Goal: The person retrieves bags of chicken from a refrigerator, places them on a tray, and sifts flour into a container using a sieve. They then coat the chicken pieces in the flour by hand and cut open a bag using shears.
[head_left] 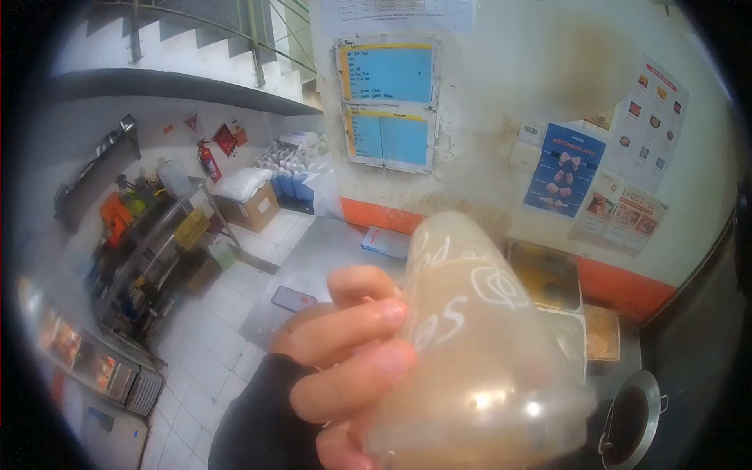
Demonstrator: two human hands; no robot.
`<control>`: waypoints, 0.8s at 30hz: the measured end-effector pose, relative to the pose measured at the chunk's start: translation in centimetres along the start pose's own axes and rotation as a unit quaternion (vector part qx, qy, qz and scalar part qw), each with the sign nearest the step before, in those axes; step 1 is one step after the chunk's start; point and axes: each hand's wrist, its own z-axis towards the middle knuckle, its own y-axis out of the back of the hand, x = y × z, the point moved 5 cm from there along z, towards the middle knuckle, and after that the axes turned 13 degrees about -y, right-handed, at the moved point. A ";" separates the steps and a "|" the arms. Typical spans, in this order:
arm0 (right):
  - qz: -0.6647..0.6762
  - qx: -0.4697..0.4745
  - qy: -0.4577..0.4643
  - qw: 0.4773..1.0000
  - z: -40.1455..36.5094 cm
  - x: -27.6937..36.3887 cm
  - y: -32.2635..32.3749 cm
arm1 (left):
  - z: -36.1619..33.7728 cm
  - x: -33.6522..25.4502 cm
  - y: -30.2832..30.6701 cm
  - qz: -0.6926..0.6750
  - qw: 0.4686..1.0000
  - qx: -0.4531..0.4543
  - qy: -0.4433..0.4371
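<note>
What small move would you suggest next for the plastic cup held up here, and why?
Probably lower it and level it: the left hand grips the plastic cup tilted, close to the camera, hiding much of the steel counter below.

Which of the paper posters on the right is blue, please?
The poster above the bottle in the left hand; those to its right are white.
</note>
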 end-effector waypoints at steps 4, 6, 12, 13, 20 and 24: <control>0.029 -0.001 -0.044 0.999 -0.8 0.8 0.0 | -2.4 0.4 -0.6 0.016 0.999 -0.051 -0.004; 0.003 -0.007 -0.006 1.000 -0.3 -0.4 0.9 | -4.3 1.4 -0.7 0.009 0.999 -0.046 -0.003; 0.014 -0.019 -0.015 1.000 -1.7 0.6 2.1 | -12.0 6.2 -2.2 -0.107 0.983 0.096 0.112; 0.010 -0.033 -0.008 0.999 -2.1 0.9 2.3 | -13.5 6.9 -2.3 0.050 0.955 0.233 0.179; 0.021 -0.067 -0.032 0.997 -3.0 -0.5 4.7 | -34.2 17.0 0.7 0.131 0.856 0.256 0.430; 0.036 -0.087 -0.038 0.995 -4.1 -0.7 5.7 | -42.2 20.5 1.8 0.177 0.802 0.267 0.504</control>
